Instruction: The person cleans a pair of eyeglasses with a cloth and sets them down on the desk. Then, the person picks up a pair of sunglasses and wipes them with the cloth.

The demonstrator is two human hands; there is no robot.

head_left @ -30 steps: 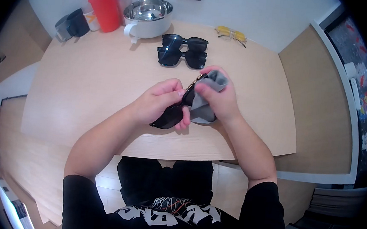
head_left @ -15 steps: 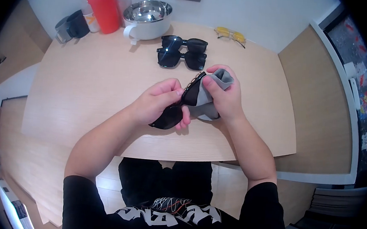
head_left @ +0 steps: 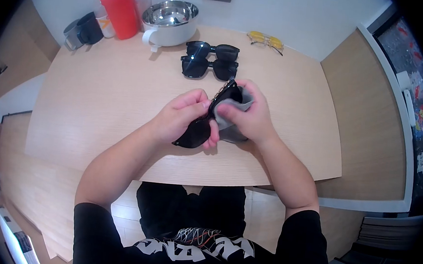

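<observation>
My left hand (head_left: 181,114) grips a pair of dark sunglasses (head_left: 195,134) near the bridge, tilted above the table's front part. A grey cloth (head_left: 233,132) is pinched in my right hand (head_left: 252,113), with the thumb pressing it on the upper right lens. Part of the cloth hangs below that hand. Beyond my hands lie two more pairs of dark sunglasses, a nearer pair (head_left: 210,69) and a farther pair (head_left: 222,51), one behind the other.
Yellow-lensed glasses (head_left: 265,40) lie at the back right of the wooden table (head_left: 90,109). Along the back left stand a white-handled steel bowl (head_left: 172,28), a red jug (head_left: 120,13) and dark mugs (head_left: 89,28). A wood-faced panel (head_left: 366,98) borders the right side.
My right hand has moved left and slightly down with the cloth, from the lens's outer edge toward the bridge. My left hand stays nearly still on the sunglasses.
</observation>
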